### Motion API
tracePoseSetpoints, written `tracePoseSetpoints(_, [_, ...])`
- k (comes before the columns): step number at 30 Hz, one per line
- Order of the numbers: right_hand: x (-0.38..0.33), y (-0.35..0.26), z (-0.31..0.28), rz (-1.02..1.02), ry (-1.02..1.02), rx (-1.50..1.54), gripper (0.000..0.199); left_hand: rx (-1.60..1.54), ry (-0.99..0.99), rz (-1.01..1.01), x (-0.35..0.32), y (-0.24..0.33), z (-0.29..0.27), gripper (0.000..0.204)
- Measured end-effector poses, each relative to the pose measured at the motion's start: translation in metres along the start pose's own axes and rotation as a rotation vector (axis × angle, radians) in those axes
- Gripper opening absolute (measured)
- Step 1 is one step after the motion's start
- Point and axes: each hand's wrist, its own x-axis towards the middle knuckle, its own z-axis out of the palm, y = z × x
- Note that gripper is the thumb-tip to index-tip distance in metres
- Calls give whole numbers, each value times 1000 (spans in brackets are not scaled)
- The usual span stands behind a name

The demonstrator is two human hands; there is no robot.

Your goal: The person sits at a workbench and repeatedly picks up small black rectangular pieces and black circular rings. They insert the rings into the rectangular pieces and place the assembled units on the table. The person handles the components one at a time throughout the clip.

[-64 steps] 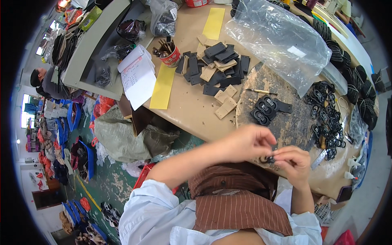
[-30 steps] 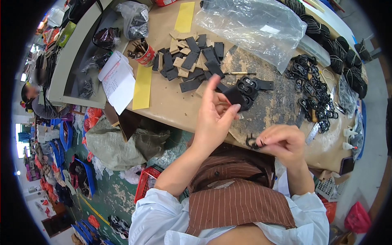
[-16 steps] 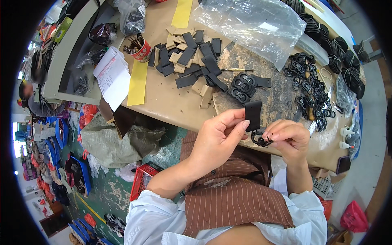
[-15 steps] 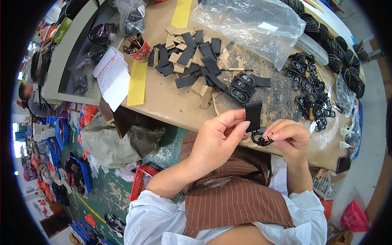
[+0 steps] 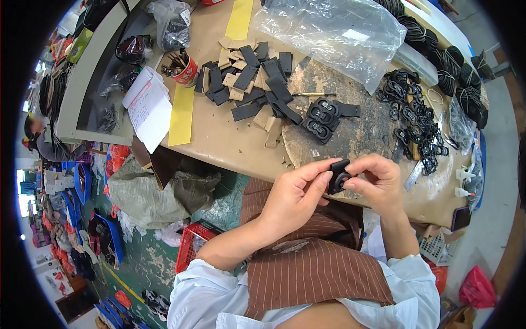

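Note:
Between finger and thumb, my left hand pinches a black leather strap piece above the table's front edge. My right hand closes on a black ring-shaped buckle that sits against the strap; fingers partly hide where the two meet. Beyond my hands, several finished-looking black straps with buckles lie grouped on a worn board. Farther left is a heap of black and tan strap pieces. A tangle of loose black buckles spreads out at the right.
A slim brass-coloured tool lies beside the heap. At the left stand a red cup of tools and a paper pad. A clear plastic bag covers the back; black cord bundles line the right edge.
The buckle has been brought up against the strap, which is now folded or tilted over toward it. My right hand has moved slightly left and up, nearer my left hand.

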Motion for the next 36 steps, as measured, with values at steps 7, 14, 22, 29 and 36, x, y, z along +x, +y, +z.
tracePoseSetpoints(7, [-12, 3, 8, -82, 57, 94, 21, -102, -57, -4, -6, -23, 1, 25])
tracePoseSetpoints(14, [-13, -9, 13, 100, 84, 143, 18, -1, -93, 108, -14, -21, 1, 26])
tracePoseSetpoints(22, [3, -1, -1, 214, -106, 156, 22, 387, 54, 310, 3, -16, 1, 15])
tracePoseSetpoints(29, [0, 10, -5, 396, -26, 418, 21, 117, -50, 16, 14, -6, -11, 18])
tracePoseSetpoints(36, [-4, 18, 0, 264, 140, 340, 18, -276, 80, 22, 19, -37, -11, 23])
